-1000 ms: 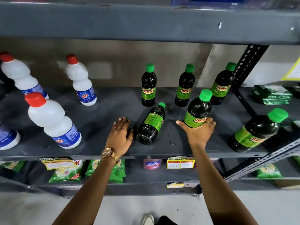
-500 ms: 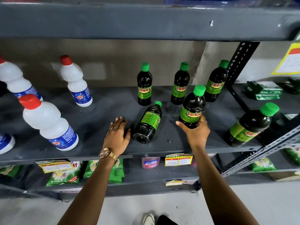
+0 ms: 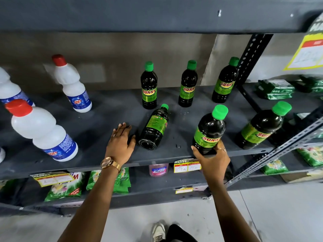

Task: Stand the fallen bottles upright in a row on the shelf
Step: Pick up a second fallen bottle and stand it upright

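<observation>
Dark bottles with green caps and "SUNNY" labels stand on the grey shelf (image 3: 97,126). Three of them stand upright at the back (image 3: 149,86), (image 3: 187,84), (image 3: 225,81). One bottle (image 3: 154,128) lies on its side in the middle, cap pointing to the back. My left hand (image 3: 120,142) rests flat on the shelf just left of its base, fingers apart, holding nothing. My right hand (image 3: 212,159) grips the lower part of another bottle (image 3: 210,130), held upright near the front edge. A further bottle (image 3: 262,126) stands at the right front.
White bottles with red caps (image 3: 43,131), (image 3: 71,84) stand on the left of the shelf. A perforated metal upright (image 3: 251,55) and a diagonal brace (image 3: 279,151) bound the right side. Green packets (image 3: 276,89) lie beyond. Price tags (image 3: 187,166) hang on the shelf's front edge.
My right hand has brought its bottle toward the front edge and to the right. My left hand has stayed beside the fallen bottle. The camera has shifted slightly.
</observation>
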Available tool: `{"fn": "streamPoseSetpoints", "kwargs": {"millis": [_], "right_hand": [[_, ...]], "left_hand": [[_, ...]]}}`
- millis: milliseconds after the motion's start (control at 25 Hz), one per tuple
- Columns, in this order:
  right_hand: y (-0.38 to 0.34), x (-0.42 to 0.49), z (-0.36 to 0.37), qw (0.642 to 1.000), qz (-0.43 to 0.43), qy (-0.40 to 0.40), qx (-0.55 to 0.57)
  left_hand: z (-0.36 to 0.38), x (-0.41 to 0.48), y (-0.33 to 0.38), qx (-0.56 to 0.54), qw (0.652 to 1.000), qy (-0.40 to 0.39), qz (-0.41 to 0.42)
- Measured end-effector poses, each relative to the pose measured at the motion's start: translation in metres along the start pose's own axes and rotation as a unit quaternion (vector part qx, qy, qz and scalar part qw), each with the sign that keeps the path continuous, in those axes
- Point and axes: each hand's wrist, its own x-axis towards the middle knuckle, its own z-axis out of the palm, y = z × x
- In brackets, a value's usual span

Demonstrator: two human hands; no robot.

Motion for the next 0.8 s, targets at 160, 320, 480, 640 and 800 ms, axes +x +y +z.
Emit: {"fn": "streamPoseSetpoints", "kwargs": {"millis": [160, 320, 480, 640, 800], "right_hand": [[0.004, -0.003, -0.003, 1.0, 0.003, 0.002, -0.011], [0.009, -0.002, 0.0, 1.0, -0.009, -0.001, -0.012], [0.014, 0.001, 0.002, 1.0, -0.018, 0.004, -0.009], [0.013, 0.001, 0.003, 1.0, -0.011, -0.002, -0.014], [0.005, -0.027, -0.003, 0.995, 0.012, 0.02, 0.094]], "left_hand": [[-0.001, 0.001, 0.0, -0.007, 1.0, -0.008, 0.002], [-0.002, 0.0, 0.0, -0.013, 1.0, -0.012, 0.0], [-0.002, 0.0, 0.001, -0.018, 1.0, -0.011, -0.002], [-0.004, -0.001, 0.002, -0.019, 1.0, -0.011, -0.005], [-0.004, -0.002, 0.002, -0.02, 0.999, -0.022, -0.01]]}}
